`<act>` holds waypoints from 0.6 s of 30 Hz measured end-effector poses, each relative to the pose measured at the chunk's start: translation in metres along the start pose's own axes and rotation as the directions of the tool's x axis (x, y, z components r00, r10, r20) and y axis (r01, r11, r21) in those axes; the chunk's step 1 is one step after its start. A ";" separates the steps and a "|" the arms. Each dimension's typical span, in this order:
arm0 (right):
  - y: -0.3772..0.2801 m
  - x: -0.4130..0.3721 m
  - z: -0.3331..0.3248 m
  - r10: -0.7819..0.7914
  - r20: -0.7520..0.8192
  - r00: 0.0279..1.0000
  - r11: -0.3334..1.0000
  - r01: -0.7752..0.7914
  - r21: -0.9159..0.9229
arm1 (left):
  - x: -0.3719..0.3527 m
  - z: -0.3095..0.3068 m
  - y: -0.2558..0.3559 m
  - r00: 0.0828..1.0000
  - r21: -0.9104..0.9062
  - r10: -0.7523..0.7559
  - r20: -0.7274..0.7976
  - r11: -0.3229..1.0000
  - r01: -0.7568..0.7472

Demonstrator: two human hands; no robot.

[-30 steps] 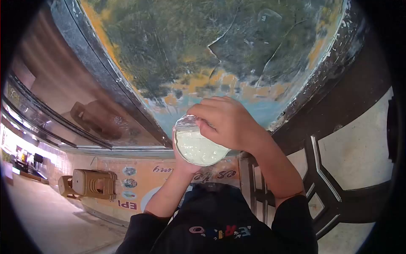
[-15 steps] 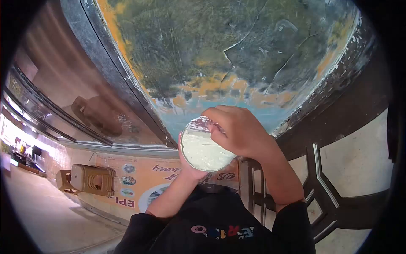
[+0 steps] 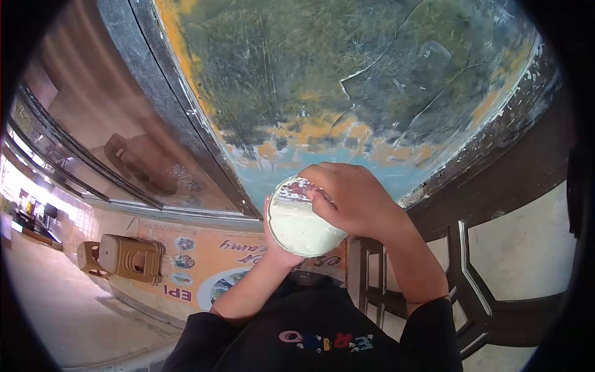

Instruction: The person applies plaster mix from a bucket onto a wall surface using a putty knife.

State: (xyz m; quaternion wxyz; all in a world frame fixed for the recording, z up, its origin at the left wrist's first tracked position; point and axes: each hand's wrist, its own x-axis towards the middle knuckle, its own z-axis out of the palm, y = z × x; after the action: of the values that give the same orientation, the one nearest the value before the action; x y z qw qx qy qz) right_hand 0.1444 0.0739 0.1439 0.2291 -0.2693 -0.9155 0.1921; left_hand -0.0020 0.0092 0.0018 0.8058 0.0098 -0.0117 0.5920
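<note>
A round tub (image 3: pixel 271 224) of pale, creamy putty (image 3: pixel 304 230) is held up in front of my chest. My left hand (image 3: pixel 282 253) cups it from below and the left side, with most of its fingers hidden behind the tub. Over the upper right rim comes my right hand (image 3: pixel 350 197), its thumb and fingers closed on a flat, white-smeared scraper (image 3: pixel 294 190). The scraper's lower edge meets the putty; its handle is hidden by my hand.
Ahead rises a worn wall panel (image 3: pixel 297 74) with cracked, peeling green, orange and blue paint. A glass pane (image 3: pixel 136 142) stands at the left, dark wooden panelling (image 3: pixel 496 310) at the right. Stacked brown plastic stools (image 3: pixel 127 257) stand by a printed banner (image 3: pixel 180 273).
The view has shifted slightly, so the tub and wall appear a little lower. My right hand and the scraper have moved slightly relative to the tub, with a pale strip now along the scraper's lower part.
</note>
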 end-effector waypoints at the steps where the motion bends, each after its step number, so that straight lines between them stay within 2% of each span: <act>1: 0.000 0.001 0.000 0.007 -0.010 1.000 1.000 -0.007 0.009 | 0.000 0.000 0.000 1.000 -0.003 -0.008 0.015 1.000 0.008; 3: 0.007 0.000 0.005 -0.003 0.040 0.999 1.000 0.003 0.019 | 0.001 -0.005 0.001 0.999 -0.058 -0.019 0.048 0.998 0.022; 5: 0.012 0.001 0.003 0.008 0.012 1.000 0.999 -0.009 0.031 | 0.004 -0.006 0.000 0.999 0.046 0.003 -0.044 0.999 -0.001; 6: 0.015 -0.001 0.001 0.011 0.013 1.000 0.999 -0.012 0.030 | 0.003 0.000 0.001 0.999 0.002 -0.033 0.018 0.999 0.033; 8: 0.021 -0.009 -0.007 0.095 -0.120 0.988 0.970 -0.065 0.235 | 0.004 0.000 0.001 1.000 -0.004 -0.010 0.014 1.000 0.010; 9: 0.024 -0.014 -0.010 0.096 -0.121 0.988 0.970 -0.066 0.233 | 0.004 0.000 0.001 1.000 -0.013 0.016 0.008 1.000 -0.016; 11: 0.031 -0.028 -0.012 0.297 -0.193 0.935 0.885 -0.194 0.423 | 0.002 -0.003 0.002 0.998 0.040 0.062 -0.031 0.997 -0.061; 12: 0.044 -0.035 -0.004 0.325 -0.229 0.917 0.818 -0.151 0.555 | 0.002 -0.005 0.003 0.996 0.081 0.091 -0.020 0.993 -0.089; 13: 0.050 -0.041 0.000 0.322 -0.232 0.918 0.820 -0.148 0.552 | 0.003 -0.002 0.003 0.993 0.123 0.119 -0.008 0.986 -0.117; 14: 0.055 -0.046 0.003 0.350 -0.249 0.903 0.777 -0.131 0.615 | 0.002 0.005 -0.002 0.981 0.379 0.196 0.011 0.907 -0.185; 15: 0.058 -0.051 0.002 0.379 -0.264 0.887 0.730 -0.111 0.674 | 0.004 0.004 -0.001 0.981 0.381 0.192 0.018 0.906 -0.185; 17: 0.063 -0.058 -0.001 0.346 -0.277 0.896 0.746 -0.084 0.660 | 0.010 0.000 0.004 0.991 0.086 0.108 -0.073 0.991 -0.101; 18: 0.067 -0.062 -0.001 0.349 -0.262 0.900 0.723 -0.080 0.687 | 0.014 0.002 0.002 0.986 0.170 0.156 -0.060 0.975 -0.144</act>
State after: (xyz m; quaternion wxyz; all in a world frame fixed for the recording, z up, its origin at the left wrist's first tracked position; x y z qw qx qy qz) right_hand 0.2183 0.0902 0.0934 0.4545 -0.3082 -0.6884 0.4738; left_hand 0.0003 0.0233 0.0038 0.7550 0.0539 0.0662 0.6502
